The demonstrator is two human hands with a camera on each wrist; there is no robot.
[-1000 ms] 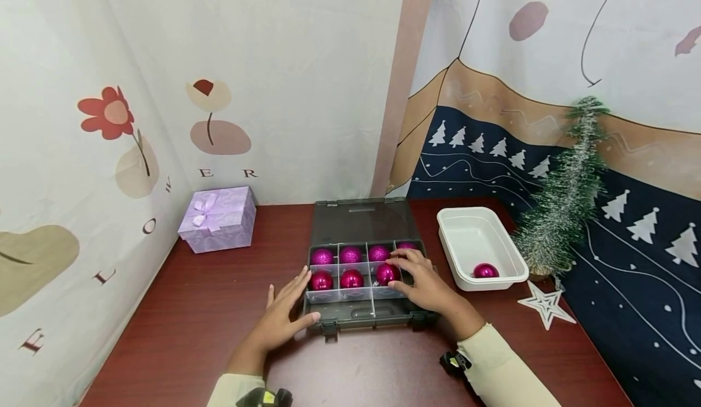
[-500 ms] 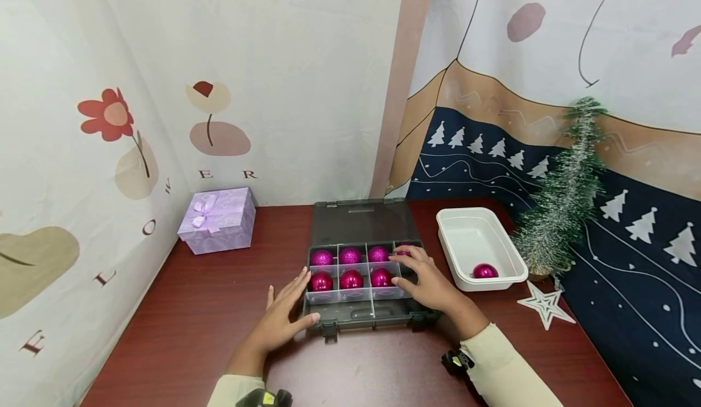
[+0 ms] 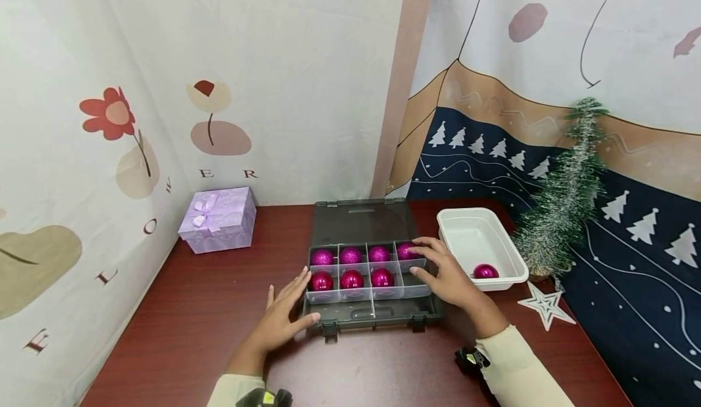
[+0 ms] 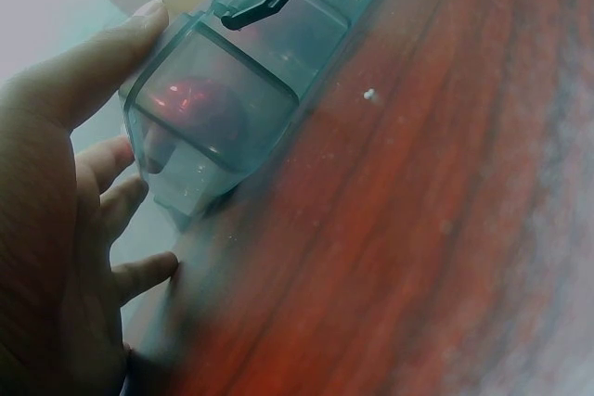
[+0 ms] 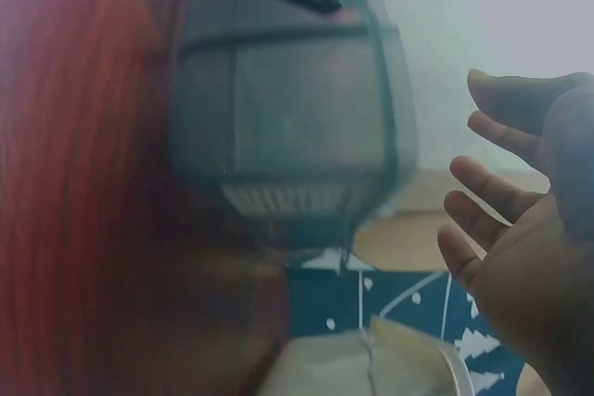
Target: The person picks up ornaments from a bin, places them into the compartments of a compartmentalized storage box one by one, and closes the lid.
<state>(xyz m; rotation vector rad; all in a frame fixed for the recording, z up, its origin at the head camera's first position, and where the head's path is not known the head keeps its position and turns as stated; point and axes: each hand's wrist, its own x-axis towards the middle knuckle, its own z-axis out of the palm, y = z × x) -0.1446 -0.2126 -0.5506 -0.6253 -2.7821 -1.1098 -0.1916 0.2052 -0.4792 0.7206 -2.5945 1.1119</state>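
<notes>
A dark see-through compartment case (image 3: 345,311) lies on the table, its lid (image 3: 361,223) folded back. Glittery magenta Christmas balls (image 3: 350,255) sit in its back row. Three shiny magenta balls (image 3: 352,279) occupy the row before it. My left hand (image 3: 280,317) rests against the case's left side with fingers extended; in the left wrist view its thumb touches the rim. Above the case's right end hovers my right hand (image 3: 446,274), fingers spread and holding nothing, also seen loose in the right wrist view. One shiny ball (image 3: 485,271) lies in the white tub (image 3: 473,240).
A lilac gift box (image 3: 217,219) with a bow stands at the back left. Right of the tub are a small frosted Christmas tree (image 3: 566,200) and a white star (image 3: 546,305). Printed cloth walls (image 3: 306,90) bound the table behind and on both sides.
My right hand has drawn away to the right from the third shiny ball, leaving it in its compartment. The last glittery ball at the back right shows more fully. The left hand has stayed put.
</notes>
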